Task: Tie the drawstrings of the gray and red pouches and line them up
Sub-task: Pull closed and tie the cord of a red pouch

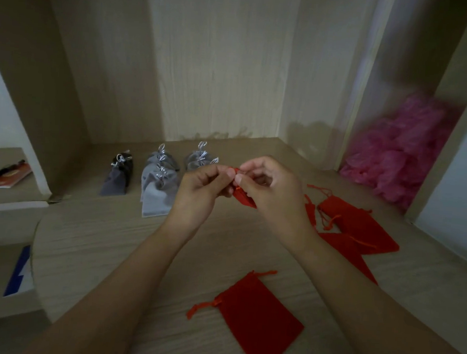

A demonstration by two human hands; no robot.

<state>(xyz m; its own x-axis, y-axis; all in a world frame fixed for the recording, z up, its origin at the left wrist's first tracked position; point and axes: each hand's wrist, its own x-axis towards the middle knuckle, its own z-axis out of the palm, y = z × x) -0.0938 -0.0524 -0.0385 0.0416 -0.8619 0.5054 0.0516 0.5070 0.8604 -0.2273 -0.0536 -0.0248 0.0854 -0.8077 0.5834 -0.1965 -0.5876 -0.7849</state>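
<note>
The desk (107, 250) serves as the work surface. The gray pouches (159, 187), centre left, stand tied in rows (apparently finished). The loose red pouches (357, 230) lie at centre right, awaiting tying. The left hand (197, 190) and right hand (271, 188), raised at centre with fingers curled, pinch the held red pouch (243, 197) at its neck, probably to form the knot.

So on the counter (101, 250), the tied pouches (159, 187) sit in rows at the far left, back toward the wall. The held pouch (243, 199) is up in the middle, pinched between the left grip (197, 193) and right grip (273, 191). A pile of loose pouches (360, 227) lies just right of that. A single flat pouch (259, 317) lies nearest, and a crinkly heap (398, 154) is far right in the next compartment.
</note>
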